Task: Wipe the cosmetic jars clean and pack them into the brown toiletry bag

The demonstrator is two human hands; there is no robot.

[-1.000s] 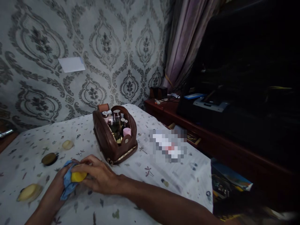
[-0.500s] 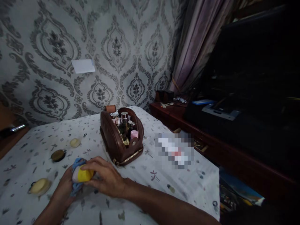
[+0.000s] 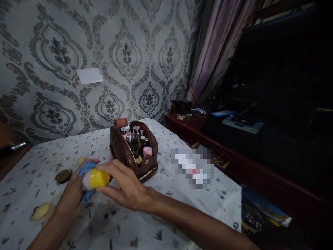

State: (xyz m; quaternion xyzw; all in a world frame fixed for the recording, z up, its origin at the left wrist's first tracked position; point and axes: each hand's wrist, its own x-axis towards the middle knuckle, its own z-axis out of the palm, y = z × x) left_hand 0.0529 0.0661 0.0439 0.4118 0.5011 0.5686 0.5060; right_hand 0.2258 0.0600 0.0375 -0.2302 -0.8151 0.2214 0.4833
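Between my two hands is a small white bottle with a yellow cap. My left hand is closed around a blue cloth that wraps the bottle's white end. On the cap side, the thumb and fingers of my right hand grip the yellow part. Just beyond my hands stands a brown toiletry bag, unzipped, with several bottles and a pink-lidded jar inside. The bottle's label cannot be made out.
Left of my hands lie a pale yellow round piece, a dark olive disc and another pale piece. A blurred-out item lies on the patterned tablecloth at right. Beyond it stands a dark red desk.
Both hands have lifted slightly and moved a little right with the bottle and cloth. The yellow cap now points more to the right. My view has shifted slightly.
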